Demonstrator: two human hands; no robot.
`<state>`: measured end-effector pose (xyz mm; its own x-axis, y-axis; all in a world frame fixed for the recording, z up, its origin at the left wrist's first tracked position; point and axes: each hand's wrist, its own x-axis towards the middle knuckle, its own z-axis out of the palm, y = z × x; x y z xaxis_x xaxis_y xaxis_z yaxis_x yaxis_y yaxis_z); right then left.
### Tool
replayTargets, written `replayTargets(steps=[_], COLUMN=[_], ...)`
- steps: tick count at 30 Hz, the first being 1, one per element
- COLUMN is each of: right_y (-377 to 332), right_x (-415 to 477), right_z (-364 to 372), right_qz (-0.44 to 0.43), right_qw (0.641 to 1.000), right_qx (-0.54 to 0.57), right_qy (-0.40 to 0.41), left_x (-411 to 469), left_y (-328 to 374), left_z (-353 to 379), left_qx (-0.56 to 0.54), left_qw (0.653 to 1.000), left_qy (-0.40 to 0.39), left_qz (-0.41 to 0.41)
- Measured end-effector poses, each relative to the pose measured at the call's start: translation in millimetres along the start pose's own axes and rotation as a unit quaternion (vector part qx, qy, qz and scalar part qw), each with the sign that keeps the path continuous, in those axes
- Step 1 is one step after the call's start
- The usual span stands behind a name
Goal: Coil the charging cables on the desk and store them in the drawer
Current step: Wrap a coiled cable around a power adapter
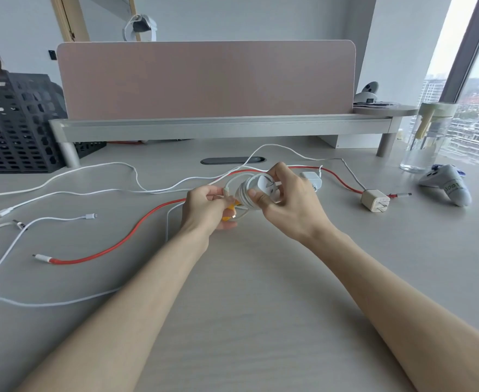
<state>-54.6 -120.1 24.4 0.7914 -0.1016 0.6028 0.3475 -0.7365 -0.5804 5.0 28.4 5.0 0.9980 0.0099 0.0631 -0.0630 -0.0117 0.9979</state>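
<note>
Left hand point(207, 206): fingers curled, pinching the loose end of the coiled white cable point(242, 193). A small orange piece point(228, 217) also sits in these fingers (cannot tell what it is).
Right hand point(292, 205): thumb and fingers wrapped round the white charger point(263, 183) - firm hold, raised just above the desk.
Task thing: the cable is wound around the charger body, between both hands, mid-desk.
Desk point(261, 292): pale wood grain, both forearms over it.
In the way: the red cable point(136, 233) runs under the hands from lower left to far right. Loose white cables point(113, 190) cross it just behind the left hand.
Lower left: one white cable loop point(6, 295) ending in a small plug point(89, 216). A USB plug point(0, 215) lies near the edge.
Chargers: three - one in hand, a white adapter point(312, 179) just behind the right hand, a cream plug brick point(374, 200) farther right on a grey lead point(351, 176).
White cables: several, tangled - exact count unclear.
Red cables: one.
Right side: one game controller point(445, 185), one clear water bottle point(428, 137).
Back: a desk riser point(204, 127) with a pink divider panel point(204, 80) behind it, and a dark cable grommet point(232, 160).
Left back: black perforated crate point(12, 123).
</note>
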Motion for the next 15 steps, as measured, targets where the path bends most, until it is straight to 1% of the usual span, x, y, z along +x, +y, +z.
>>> replayTargets(steps=[4, 8, 10, 13, 15], right_y=[4, 8, 10, 10, 11], right_x=[2, 5, 6, 5, 6], right_z=[-1, -5, -5, -5, -5], right_qz=[0.043, 0.078, 0.082, 0.078, 0.078], right_qw=[0.999, 0.994, 0.994, 0.995, 0.995], right_qx=[0.031, 0.072, 0.073, 0.065, 0.065], right_qy=[-0.005, 0.007, 0.009, 0.009, 0.012], left_x=[-1, 0, -2, -6, -7], left_y=[-1, -4, -3, -1, 0], left_z=[1, 3, 4, 5, 3], left_qx=[0.042, 0.152, 0.207, 0.212, 0.229], left_qw=[0.998, 0.979, 0.966, 0.962, 0.952], left_qy=[-0.007, 0.000, -0.008, -0.036, -0.056], left_qz=[0.054, 0.136, 0.154, 0.168, 0.197])
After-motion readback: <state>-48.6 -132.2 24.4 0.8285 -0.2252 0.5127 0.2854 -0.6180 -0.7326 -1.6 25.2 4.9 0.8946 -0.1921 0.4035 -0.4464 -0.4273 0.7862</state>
